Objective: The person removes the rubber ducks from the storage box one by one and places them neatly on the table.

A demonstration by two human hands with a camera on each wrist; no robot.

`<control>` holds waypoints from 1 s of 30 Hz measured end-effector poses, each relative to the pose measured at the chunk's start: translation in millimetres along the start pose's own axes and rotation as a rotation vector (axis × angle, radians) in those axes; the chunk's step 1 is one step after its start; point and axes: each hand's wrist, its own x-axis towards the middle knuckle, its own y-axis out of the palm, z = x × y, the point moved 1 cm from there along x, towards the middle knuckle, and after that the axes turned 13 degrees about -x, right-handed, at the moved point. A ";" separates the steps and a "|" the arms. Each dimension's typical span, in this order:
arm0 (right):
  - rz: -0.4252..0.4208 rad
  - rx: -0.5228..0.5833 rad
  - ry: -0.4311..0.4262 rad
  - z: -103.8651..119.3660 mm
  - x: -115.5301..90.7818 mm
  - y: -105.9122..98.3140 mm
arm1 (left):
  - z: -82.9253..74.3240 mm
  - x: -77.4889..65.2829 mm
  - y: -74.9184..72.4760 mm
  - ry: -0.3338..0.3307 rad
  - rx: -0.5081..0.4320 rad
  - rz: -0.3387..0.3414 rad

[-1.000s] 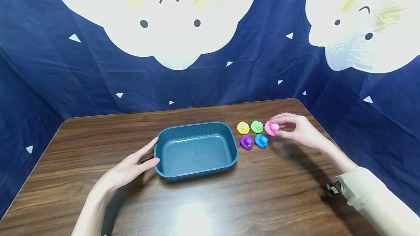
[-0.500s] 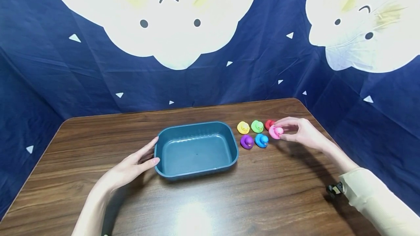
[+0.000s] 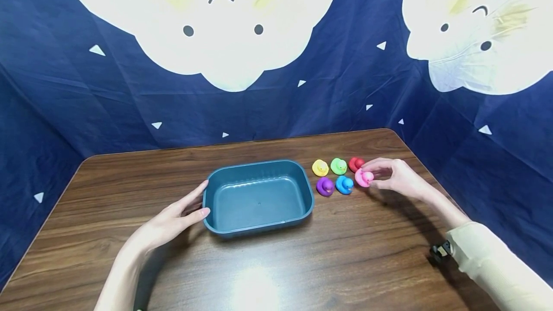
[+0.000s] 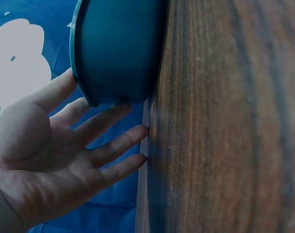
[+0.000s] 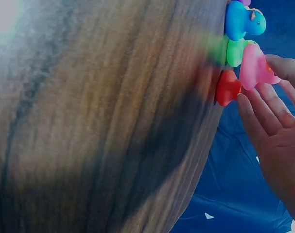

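Note:
In the head view my right hand [image 3: 399, 179] pinches a pink rubber duck [image 3: 364, 178] between thumb and fingers. The right wrist view shows the pink duck lifted a little off the tabletop, beside a red duck [image 5: 228, 88]. Yellow [image 3: 320, 168], green [image 3: 339, 166], purple [image 3: 325, 186] and blue [image 3: 344, 185] ducks stand on the table, close together to the left of the hand. My left hand [image 3: 168, 224] touches the left end of a teal plastic basin [image 3: 259, 229]. Its fingers are spread and fairly straight against the basin's wall and rim [image 4: 74, 53].
The brown wood-grain table [image 3: 345, 263] carries the basin just left of the ducks. A dark blue cloth [image 3: 129, 100] with white clouds hangs behind and at the sides. A small dark device [image 3: 439, 251] shows by the right sleeve [image 3: 479, 248].
The pink duck has come toward the person and slightly right in my right hand, uncovering the red duck behind it. The left hand and basin have stayed put.

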 end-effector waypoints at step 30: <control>0.022 0.002 0.028 -15.1 0.4 15.1 | 0.6 -0.4 -0.2 0.031 -0.025 0.012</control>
